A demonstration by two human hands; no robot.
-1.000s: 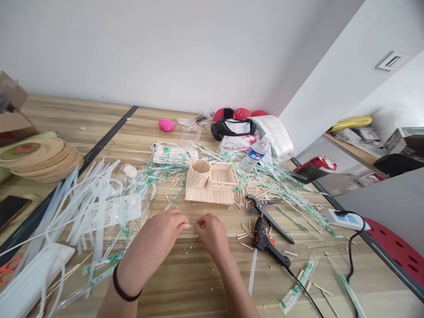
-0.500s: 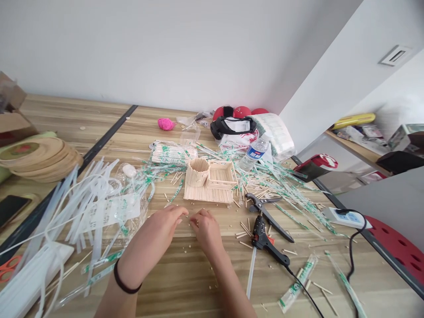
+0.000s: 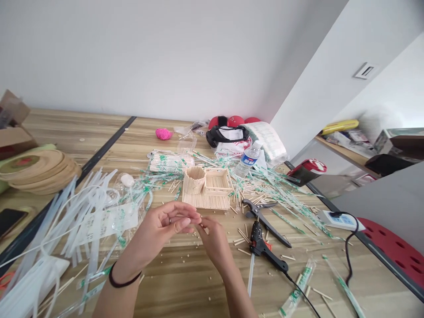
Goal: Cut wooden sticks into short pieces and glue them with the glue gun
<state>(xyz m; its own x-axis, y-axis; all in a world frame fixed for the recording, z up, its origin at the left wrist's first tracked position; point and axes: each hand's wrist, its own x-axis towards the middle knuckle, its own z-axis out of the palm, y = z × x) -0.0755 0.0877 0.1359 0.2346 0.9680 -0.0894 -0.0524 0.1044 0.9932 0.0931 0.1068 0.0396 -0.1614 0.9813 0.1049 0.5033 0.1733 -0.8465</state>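
Nearest, the left hand (image 3: 165,223) now shows its palm side, fingers stretched and thumb close under them; half a second ago its back faced up and a gap lay between the hands. Its fingertips now appear to touch those of the right hand (image 3: 215,240), whose thumb and forefinger bend close together. Whether either pinches something small, I can't tell. The work seems to have moved up off the tabletop to the fingertips, leaving the model alone for this moment.

From the hands, the glue gun (image 3: 257,240) lies between three and four o'clock, unheld, with the cutter (image 3: 271,227) just beyond it. At twelve, just past the fingers, sits the model (image 3: 207,202), its cup (image 3: 194,183) left, its tray (image 3: 217,192) right. The bottle (image 3: 247,161) stands farther off, between one and two.
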